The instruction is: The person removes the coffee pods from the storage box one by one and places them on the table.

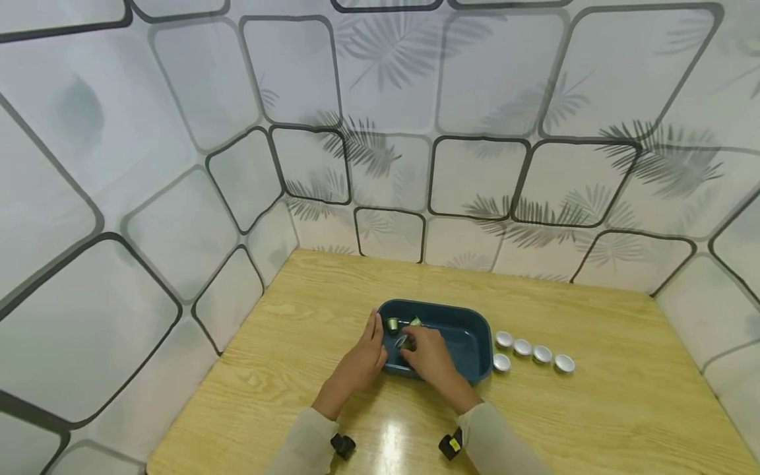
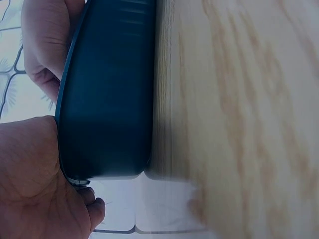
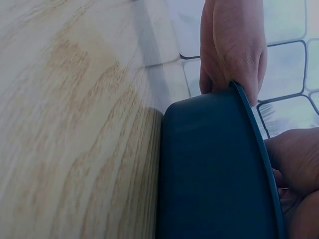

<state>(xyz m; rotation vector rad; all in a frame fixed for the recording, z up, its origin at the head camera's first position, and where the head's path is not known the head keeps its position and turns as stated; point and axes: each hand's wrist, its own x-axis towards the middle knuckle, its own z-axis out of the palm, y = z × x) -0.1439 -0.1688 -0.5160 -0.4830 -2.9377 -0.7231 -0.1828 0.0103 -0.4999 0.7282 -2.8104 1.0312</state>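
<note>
A dark blue tray [image 1: 460,307] stands on the wooden table. My left hand [image 1: 359,361] holds its left end, thumb over the rim and fingers stretched along the outside. Inside the tray, my right hand [image 1: 432,359] pinches a small foil-lidded coffee capsule [image 1: 402,341] near the front left. A green capsule [image 1: 392,324] lies in the far left corner, and another green capsule [image 1: 415,321] shows just beyond my right fingertips. From the left wrist view, the tray's wall [image 2: 107,99] hides the capsules; the right hand [image 2: 47,40] reaches over the rim.
Right of the tray, several capsules with silver-white lids [image 1: 522,348] stand on the table in a slanting row. One more capsule [image 1: 501,362] sits in front of them, close by the tray's right end. Patterned wall panels [image 1: 392,171] border the table [image 1: 617,396].
</note>
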